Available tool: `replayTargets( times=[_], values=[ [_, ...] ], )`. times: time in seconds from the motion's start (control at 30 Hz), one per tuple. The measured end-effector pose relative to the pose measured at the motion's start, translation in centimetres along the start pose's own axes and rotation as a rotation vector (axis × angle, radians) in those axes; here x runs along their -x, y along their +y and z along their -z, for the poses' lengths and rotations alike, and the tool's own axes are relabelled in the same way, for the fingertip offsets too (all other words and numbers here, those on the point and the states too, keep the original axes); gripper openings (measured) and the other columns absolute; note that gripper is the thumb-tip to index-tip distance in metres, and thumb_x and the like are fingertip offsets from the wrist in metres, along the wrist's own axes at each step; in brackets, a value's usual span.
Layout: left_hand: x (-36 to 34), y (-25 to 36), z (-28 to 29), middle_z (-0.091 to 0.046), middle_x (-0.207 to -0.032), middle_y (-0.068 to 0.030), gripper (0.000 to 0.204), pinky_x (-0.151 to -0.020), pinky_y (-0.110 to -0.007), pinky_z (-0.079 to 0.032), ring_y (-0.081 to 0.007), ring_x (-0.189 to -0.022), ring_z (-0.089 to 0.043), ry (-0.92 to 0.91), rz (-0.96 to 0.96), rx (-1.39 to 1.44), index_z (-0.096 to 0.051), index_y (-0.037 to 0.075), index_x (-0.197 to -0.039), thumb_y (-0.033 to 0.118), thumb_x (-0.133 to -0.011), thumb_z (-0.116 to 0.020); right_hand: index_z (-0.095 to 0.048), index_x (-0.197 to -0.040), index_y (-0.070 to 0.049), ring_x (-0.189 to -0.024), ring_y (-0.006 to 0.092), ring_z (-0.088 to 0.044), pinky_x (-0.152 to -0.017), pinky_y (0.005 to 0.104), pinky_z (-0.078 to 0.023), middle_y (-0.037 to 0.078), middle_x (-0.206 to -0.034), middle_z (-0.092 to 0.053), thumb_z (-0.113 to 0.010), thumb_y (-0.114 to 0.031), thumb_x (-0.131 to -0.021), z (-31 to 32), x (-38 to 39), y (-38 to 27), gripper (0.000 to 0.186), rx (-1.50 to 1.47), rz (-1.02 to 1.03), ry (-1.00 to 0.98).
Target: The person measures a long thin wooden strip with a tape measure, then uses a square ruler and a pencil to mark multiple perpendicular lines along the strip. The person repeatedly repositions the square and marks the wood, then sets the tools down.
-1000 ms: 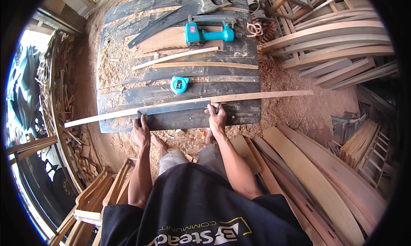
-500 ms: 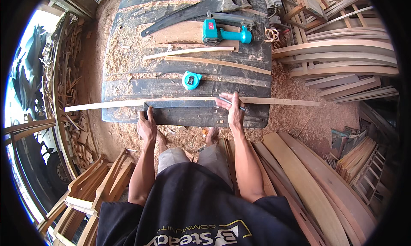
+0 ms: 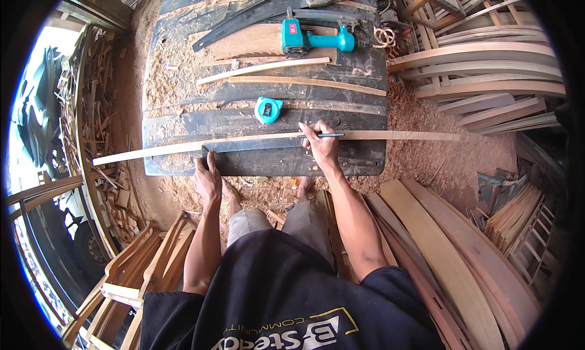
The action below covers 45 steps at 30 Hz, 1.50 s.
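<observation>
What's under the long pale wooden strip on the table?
The strip crosses the dark tabletop, both ends overhanging; sawdust-strewn floor shows below the right end. The surface directly beneath is covered, and the right hand hides part of the strip.

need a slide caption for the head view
Left hand gripping a try square along a wooden strip, right hand holding a pen or pencil.

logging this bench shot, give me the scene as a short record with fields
left hand: fingers gripping the left end of a square-like tool
right hand: holding a slim dark pencil-like marker at the strip; tip contact unclear
wooden strip: across the table, both ends overhanging
tool blade: along the strip's near side
beyond strip: blue tape measure, two shorter strips, teal power tool, handsaw
tabletop litter: wood shavings
</observation>
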<state>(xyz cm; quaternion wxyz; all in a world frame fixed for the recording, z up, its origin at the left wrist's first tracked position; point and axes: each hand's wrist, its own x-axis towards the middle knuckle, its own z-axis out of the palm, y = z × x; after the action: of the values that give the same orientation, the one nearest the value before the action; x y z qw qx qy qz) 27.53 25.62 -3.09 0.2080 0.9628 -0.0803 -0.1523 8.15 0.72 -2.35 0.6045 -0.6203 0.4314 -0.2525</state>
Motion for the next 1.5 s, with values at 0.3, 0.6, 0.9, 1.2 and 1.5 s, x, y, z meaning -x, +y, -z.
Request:
replayTargets(
  times=[0.3,0.6,0.9,1.2,1.5],
  values=[
    [-0.1,0.2,0.1,-0.072,-0.104,-0.0238,0.061,-0.084,-0.052,-0.05,-0.0432,-0.096,-0.068,-0.04,0.081,0.002,-0.065,0.006,-0.119,0.062,-0.1,-0.046,-0.059,-0.077,-0.003,-0.057,0.0083,-0.059,-0.052,0.0253,-0.045,0.004,-0.065,-0.064,-0.074,-0.019,-0.094,-0.3,0.4,0.4,0.028,-0.088,0.066,-0.049],
    [-0.3,-0.5,-0.4,-0.072,-0.101,-0.0246,0.058,-0.081,-0.052,-0.049,-0.0444,-0.093,-0.068,-0.015,0.027,0.028,-0.063,0.004,-0.118,0.058,-0.101,-0.049,-0.055,-0.073,-0.005,-0.058,0.0098,-0.061,-0.053,0.0262,-0.048,0.005,-0.064,-0.064,-0.073,-0.024,-0.096,-0.2,0.3,0.5,0.035,0.014,0.087,-0.053],
    [-1.6,0.1,1.8,-0.071,-0.091,-0.023,0.051,-0.075,-0.051,-0.05,-0.0413,-0.085,-0.069,-0.072,-0.167,0.073,-0.066,0.005,-0.107,0.054,-0.1,-0.052,-0.07,-0.106,0.001,-0.082,0.0206,-0.073,-0.076,0.0311,-0.059,0.013,-0.094,-0.076,-0.06,-0.024,-0.104,-0.2,0.1,-1.5,0.026,-0.012,0.1,0.045],
    [-5.4,9.6,2.8,-0.067,-0.065,-0.0145,0.057,-0.053,-0.047,-0.047,-0.0383,-0.055,-0.063,-0.511,-1.091,-0.275,-0.05,0.009,-0.101,0.063,-0.089,-0.063,-0.069,-0.115,-0.004,-0.134,0.0317,-0.05,-0.117,0.0462,-0.034,0.014,-0.134,-0.058,-0.063,-0.006,-0.089,2.6,0.8,-0.8,0.027,0.854,0.4,-0.273],
    [-3.4,11.8,-3.2,-0.063,-0.114,-0.0087,0.053,-0.092,-0.044,-0.044,-0.0262,-0.11,-0.06,-0.449,-1.372,-0.321,-0.051,0.025,-0.148,0.029,-0.096,-0.06,-0.069,-0.111,-0.002,-0.141,0.0341,-0.044,-0.123,0.0526,-0.026,0.015,-0.132,-0.059,-0.066,0.004,-0.079,3.7,1.6,2.4,0.032,0.825,0.547,-0.301]
  ],
)
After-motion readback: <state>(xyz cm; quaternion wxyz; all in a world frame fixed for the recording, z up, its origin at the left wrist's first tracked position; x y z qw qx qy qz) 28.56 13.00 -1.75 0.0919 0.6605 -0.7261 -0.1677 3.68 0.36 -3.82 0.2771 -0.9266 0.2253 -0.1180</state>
